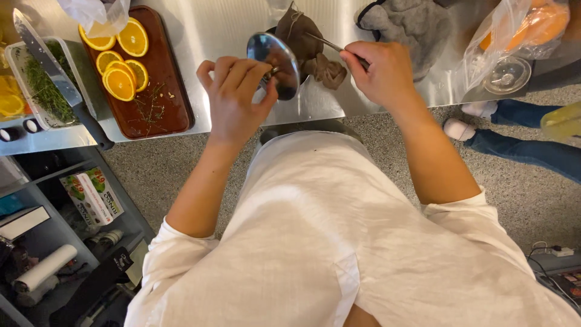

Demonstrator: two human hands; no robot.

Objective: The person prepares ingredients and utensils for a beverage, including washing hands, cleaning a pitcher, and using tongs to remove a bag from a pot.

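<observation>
Left hand [235, 97] grips the light, slick metal lid [275, 63] by its knob; right hand [380, 72] pinches thin stiff tongs [324, 42].

Bare steel counter [221, 30] between brown tray [172, 103] and dark cloth bundle [308, 45], grey mitt [405, 24] perhaps crowding the far right

Both bare forearms reach toward twelve o'clock, elbows bent outward. The left hand [235, 97] curls, its fingers [251, 71] pinched closed at one o'clock. The right hand [380, 74] is fisted, knuckles toward eleven o'clock.
</observation>
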